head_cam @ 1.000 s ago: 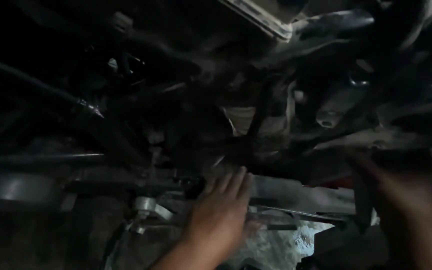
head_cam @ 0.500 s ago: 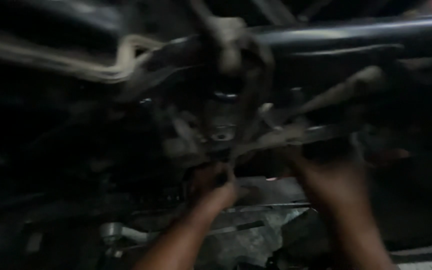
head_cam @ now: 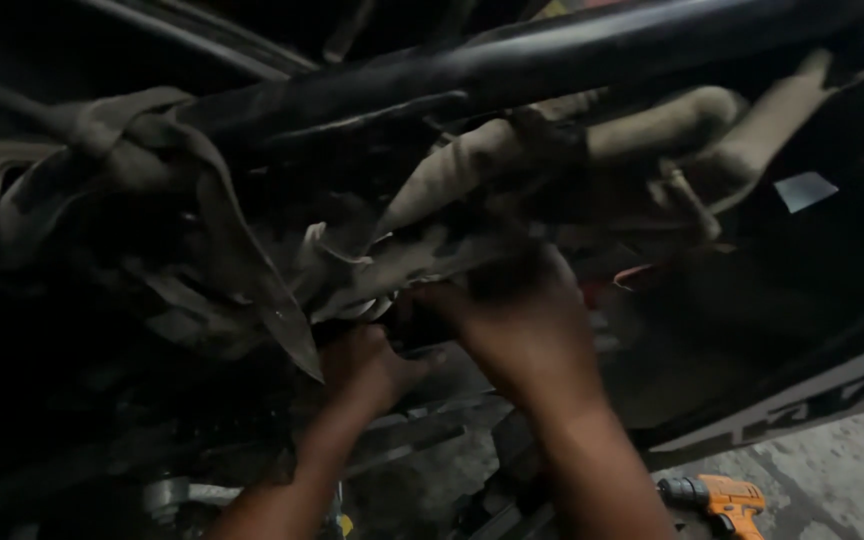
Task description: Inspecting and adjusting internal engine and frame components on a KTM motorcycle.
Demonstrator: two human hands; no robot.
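I am looking up at the dirty underside of a vehicle. My left hand point(head_cam: 367, 365) reaches up with fingers curled around a dark part below a grimy metal bracket point(head_cam: 402, 262). My right hand point(head_cam: 522, 325) is raised beside it, fingers pressed on the same dark part point(head_cam: 414, 325) between the two hands. What exactly the part is cannot be made out in the dim, blurred view. A thick black bar point(head_cam: 552, 55) runs across above, and a dusty tan pipe point(head_cam: 592, 140) passes just over my right hand.
A worn strap or torn sheet point(head_cam: 242, 250) hangs down at the left. An orange cordless drill point(head_cam: 727, 497) lies on the concrete floor point(head_cam: 832, 470) at the lower right. Dark body panels point(head_cam: 812, 300) close off the right side.
The view has swung so that the black bar and tan pipe now fill the top. Both hands have moved up and closer together onto the dark part.
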